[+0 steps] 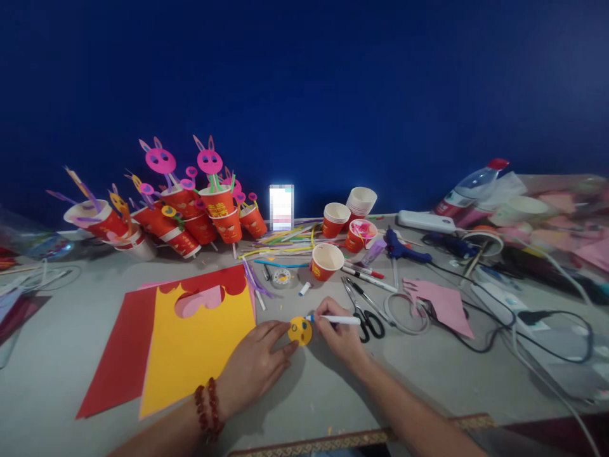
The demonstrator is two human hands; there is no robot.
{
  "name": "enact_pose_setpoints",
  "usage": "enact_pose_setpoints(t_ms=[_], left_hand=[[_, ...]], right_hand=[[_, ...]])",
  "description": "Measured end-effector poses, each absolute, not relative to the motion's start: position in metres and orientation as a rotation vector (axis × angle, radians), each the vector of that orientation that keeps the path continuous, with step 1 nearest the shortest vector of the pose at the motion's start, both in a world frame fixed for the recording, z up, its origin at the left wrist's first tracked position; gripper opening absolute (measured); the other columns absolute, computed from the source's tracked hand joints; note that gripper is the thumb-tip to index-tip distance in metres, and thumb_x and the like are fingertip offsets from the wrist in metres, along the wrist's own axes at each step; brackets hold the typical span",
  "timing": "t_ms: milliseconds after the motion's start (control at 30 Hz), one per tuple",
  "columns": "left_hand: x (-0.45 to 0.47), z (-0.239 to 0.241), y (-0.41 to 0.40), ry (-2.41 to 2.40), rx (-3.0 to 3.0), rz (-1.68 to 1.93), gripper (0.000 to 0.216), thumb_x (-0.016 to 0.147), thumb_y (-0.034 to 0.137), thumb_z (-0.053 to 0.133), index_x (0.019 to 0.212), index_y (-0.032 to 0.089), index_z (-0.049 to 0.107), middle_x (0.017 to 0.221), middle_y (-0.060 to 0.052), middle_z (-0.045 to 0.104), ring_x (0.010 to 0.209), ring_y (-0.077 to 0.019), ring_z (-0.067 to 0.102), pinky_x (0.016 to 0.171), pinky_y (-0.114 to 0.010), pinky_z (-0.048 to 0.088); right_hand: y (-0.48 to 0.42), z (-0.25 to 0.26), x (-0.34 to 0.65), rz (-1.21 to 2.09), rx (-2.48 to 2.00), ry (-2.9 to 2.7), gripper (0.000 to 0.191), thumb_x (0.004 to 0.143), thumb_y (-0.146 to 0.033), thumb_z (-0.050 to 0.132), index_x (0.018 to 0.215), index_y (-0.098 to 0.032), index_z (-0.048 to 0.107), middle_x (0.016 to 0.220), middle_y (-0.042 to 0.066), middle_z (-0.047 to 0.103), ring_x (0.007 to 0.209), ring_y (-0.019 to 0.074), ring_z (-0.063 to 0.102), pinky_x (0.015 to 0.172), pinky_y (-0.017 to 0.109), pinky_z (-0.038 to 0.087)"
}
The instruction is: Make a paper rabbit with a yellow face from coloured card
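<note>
A small yellow paper circle (pixel 301 332) with blue marks drawn on it lies flat on the grey table. My left hand (pixel 259 362) rests beside it, fingers stretched out, with fingertips pressing on its left and lower edge. In my right hand (pixel 335 327) is a white marker (pixel 347 320) with a blue tip, pinched between the fingers. Its tip is close to the circle's upper right edge; whether it touches I cannot tell. The marker's cap (pixel 305 289) lies just beyond. Black-handled scissors (pixel 365 317) sit right of my right hand.
Yellow paper (pixel 195 355) and red paper (pixel 114 355) lie at left. Decorated red cups (pixel 223 219) stand at the back left. A white paper cup (pixel 327 261), tape roll (pixel 282 277), blue glue gun (pixel 404 249) and pink paper (pixel 442 304) surround the work area. Cables cross the right side.
</note>
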State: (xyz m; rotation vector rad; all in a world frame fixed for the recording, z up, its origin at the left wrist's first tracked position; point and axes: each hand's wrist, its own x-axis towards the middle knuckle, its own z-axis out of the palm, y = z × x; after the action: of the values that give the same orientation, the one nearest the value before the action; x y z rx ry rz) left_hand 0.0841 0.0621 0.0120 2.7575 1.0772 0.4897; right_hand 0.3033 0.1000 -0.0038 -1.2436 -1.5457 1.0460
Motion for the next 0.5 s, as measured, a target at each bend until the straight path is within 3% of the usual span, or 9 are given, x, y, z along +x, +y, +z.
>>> enact_pose_setpoints(t_ms=[267, 500], left_hand=[[0.084, 0.011, 0.061, 1.086, 2.741, 0.469, 0.030, 0.092, 0.019, 0.057, 0.121, 0.021, 0.060, 0.130, -0.013, 0.055, 0.121, -0.0282, 0.051, 0.098, -0.047, 0.051], [0.084, 0.011, 0.063, 1.078, 2.752, 0.439, 0.031, 0.091, 0.019, 0.058, 0.121, 0.021, 0.060, 0.129, -0.013, 0.056, 0.120, -0.0285, 0.051, 0.098, -0.047, 0.051]], right_hand=[[0.096, 0.000, 0.290, 1.056, -1.215, -1.634, 0.010, 0.070, -0.016, 0.052, 0.062, -0.022, 0.049, 0.055, -0.004, 0.049, 0.052, 0.0128, 0.042, 0.051, 0.025, 0.032], [0.095, -0.004, 0.290, 1.004, -1.239, -1.711, 0.010, 0.073, -0.015, 0.050, 0.066, -0.021, 0.053, 0.058, -0.003, 0.054, 0.053, 0.0129, 0.046, 0.051, 0.024, 0.034]])
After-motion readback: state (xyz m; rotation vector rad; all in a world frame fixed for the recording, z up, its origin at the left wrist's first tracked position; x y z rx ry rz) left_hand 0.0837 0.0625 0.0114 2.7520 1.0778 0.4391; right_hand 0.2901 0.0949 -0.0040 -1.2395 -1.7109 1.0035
